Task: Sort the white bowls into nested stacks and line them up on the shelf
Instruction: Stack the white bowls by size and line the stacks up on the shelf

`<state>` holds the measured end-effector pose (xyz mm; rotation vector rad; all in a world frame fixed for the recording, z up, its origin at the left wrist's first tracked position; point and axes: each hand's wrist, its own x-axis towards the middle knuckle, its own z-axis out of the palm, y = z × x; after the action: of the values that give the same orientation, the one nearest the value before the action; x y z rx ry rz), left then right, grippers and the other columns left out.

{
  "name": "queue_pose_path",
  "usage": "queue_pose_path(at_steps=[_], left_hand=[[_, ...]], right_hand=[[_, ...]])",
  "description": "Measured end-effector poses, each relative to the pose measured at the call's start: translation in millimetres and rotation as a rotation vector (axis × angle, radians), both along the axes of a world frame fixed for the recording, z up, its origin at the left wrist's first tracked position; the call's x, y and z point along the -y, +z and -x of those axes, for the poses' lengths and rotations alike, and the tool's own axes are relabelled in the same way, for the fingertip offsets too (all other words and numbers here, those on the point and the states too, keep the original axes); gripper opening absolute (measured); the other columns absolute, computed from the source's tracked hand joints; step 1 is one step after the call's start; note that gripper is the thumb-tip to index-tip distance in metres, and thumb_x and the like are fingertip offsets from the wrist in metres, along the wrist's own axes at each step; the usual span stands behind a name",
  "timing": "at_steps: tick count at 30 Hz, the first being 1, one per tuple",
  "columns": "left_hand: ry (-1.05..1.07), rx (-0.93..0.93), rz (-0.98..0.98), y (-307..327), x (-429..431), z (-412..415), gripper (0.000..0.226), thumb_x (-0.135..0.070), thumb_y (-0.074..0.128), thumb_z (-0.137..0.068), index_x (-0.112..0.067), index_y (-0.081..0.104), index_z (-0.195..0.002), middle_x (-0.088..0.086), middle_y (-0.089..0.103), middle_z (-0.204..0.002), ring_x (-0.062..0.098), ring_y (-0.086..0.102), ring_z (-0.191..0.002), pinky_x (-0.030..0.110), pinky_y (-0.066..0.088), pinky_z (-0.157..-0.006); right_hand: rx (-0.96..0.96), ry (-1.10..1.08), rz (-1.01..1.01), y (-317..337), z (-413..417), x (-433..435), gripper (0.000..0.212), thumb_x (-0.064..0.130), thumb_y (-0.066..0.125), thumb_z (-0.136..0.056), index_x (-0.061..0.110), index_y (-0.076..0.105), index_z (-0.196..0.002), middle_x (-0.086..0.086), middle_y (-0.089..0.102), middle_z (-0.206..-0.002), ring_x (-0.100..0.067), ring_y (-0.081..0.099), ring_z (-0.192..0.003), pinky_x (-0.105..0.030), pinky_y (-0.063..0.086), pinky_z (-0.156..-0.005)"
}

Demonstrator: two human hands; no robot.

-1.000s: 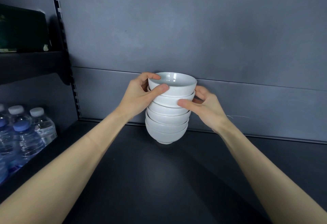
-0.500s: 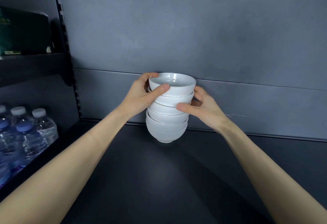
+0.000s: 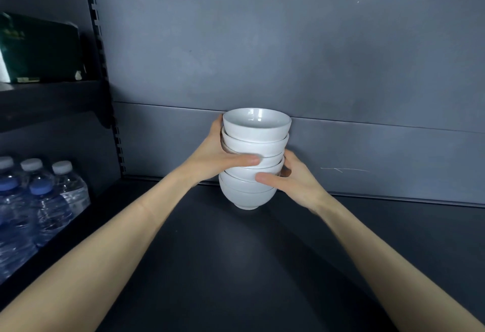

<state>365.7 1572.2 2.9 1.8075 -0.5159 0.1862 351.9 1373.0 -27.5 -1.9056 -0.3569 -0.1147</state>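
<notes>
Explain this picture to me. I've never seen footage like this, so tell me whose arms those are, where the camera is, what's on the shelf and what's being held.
There is no machine here. The two bare arms belong to a person, and the one camera is worn on that person's head, looking forward and down, so you see roughly what they see. The left hand and the right hand both grip a stack of white bowls, nested one inside another, with thumbs across the front and fingers round the back. The stack is near the back of a dark shelf, in front of a grey back panel. Whether its foot rests on the shelf or hangs just above it cannot be told. Off to the left stand water bottles, with a dark green box on a higher shelf above them.
</notes>
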Motion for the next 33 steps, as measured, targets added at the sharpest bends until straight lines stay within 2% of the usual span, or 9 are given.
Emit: queue_pose_path(at_steps=[3, 6, 11, 14, 16, 20, 26, 30, 33], left_hand=[[0.004, 0.011, -0.002, -1.4, 3.9, -2.8, 0.093, -0.013, 0.086, -0.068, -0.021, 0.028, -0.141, -0.014, 0.051, -0.131, -0.010, 0.050, -0.113, 0.002, 0.046, -0.077], [0.016, 0.040, -0.011, -5.3, 4.9, -7.1, 0.099, -0.027, 0.089, -0.062, -0.019, 0.030, -0.141, -0.011, 0.052, -0.133, -0.004, 0.053, -0.117, 0.007, 0.048, -0.084], [0.048, 0.083, 0.018, -11.9, 8.0, -5.3, 0.103, -0.044, 0.084, -0.056, -0.018, 0.029, -0.140, -0.015, 0.050, -0.132, -0.012, 0.050, -0.116, 0.005, 0.044, -0.085], [0.069, 0.086, 0.045, -15.5, 9.1, -4.7, 0.103, -0.050, 0.081, -0.054, -0.018, 0.031, -0.139, -0.013, 0.053, -0.130, -0.005, 0.053, -0.117, 0.012, 0.047, -0.089], [0.084, 0.083, 0.056, -16.7, 9.7, -4.1, 0.099, -0.049, 0.082, -0.056, -0.019, 0.034, -0.136, -0.013, 0.055, -0.128, -0.006, 0.054, -0.114, 0.011, 0.047, -0.087], [0.089, 0.099, 0.063, -14.8, 12.0, -3.5, 0.081, -0.036, 0.080, -0.062, -0.024, 0.036, -0.129, -0.019, 0.054, -0.121, -0.020, 0.054, -0.101, 0.002, 0.044, -0.077], [0.088, 0.100, 0.043, -13.9, 7.0, -5.4, 0.090, -0.041, 0.083, -0.060, -0.022, 0.038, -0.135, -0.016, 0.055, -0.127, -0.011, 0.054, -0.112, 0.006, 0.046, -0.084], [0.082, 0.101, 0.045, -14.1, 5.8, -5.9, 0.087, -0.038, 0.083, -0.062, -0.022, 0.038, -0.135, -0.015, 0.056, -0.127, -0.010, 0.055, -0.111, 0.007, 0.046, -0.084], [0.085, 0.085, 0.050, -14.7, 6.1, -5.5, 0.091, -0.044, 0.084, -0.058, -0.024, 0.038, -0.134, -0.015, 0.056, -0.127, -0.010, 0.055, -0.111, 0.009, 0.047, -0.085]], right_hand=[[0.012, -0.023, -0.007, -3.6, -2.3, 0.4, 0.077, 0.025, 0.081, -0.074, 0.021, 0.041, -0.140, 0.015, 0.059, -0.126, -0.001, 0.057, -0.111, -0.023, 0.048, -0.091], [0.022, -0.020, -0.008, -7.0, -3.1, 0.5, 0.076, 0.026, 0.080, -0.075, 0.022, 0.041, -0.140, 0.017, 0.060, -0.125, -0.003, 0.058, -0.113, -0.029, 0.048, -0.097], [0.042, -0.022, -0.002, -11.8, -1.8, -0.8, 0.077, 0.032, 0.077, -0.078, 0.027, 0.037, -0.143, 0.023, 0.057, -0.125, 0.000, 0.056, -0.115, -0.026, 0.047, -0.097], [0.046, -0.014, 0.004, -14.2, -0.5, -1.2, 0.072, 0.033, 0.074, -0.081, 0.030, 0.035, -0.142, 0.025, 0.057, -0.124, 0.002, 0.056, -0.114, -0.022, 0.046, -0.094], [0.049, -0.011, 0.004, -16.0, 0.0, -1.7, 0.070, 0.033, 0.072, -0.083, 0.031, 0.034, -0.142, 0.025, 0.057, -0.124, 0.002, 0.055, -0.114, -0.022, 0.045, -0.093], [0.057, -0.009, 0.017, -20.0, 0.9, -2.7, 0.073, 0.037, 0.070, -0.085, 0.029, 0.030, -0.145, 0.025, 0.055, -0.125, 0.003, 0.055, -0.113, -0.023, 0.045, -0.095], [0.057, -0.016, 0.041, -15.2, -0.1, -2.4, 0.071, 0.035, 0.072, -0.082, 0.028, 0.035, -0.142, 0.027, 0.056, -0.121, 0.009, 0.055, -0.109, -0.009, 0.045, -0.082], [0.058, -0.031, 0.031, -12.8, -2.5, -2.0, 0.073, 0.036, 0.077, -0.077, 0.025, 0.041, -0.139, 0.020, 0.060, -0.122, 0.001, 0.059, -0.108, -0.017, 0.047, -0.086], [0.035, -0.023, 0.014, -13.1, -4.4, 0.7, 0.087, 0.040, 0.084, -0.064, 0.026, 0.041, -0.138, 0.019, 0.060, -0.123, -0.002, 0.059, -0.111, -0.025, 0.049, -0.090]])
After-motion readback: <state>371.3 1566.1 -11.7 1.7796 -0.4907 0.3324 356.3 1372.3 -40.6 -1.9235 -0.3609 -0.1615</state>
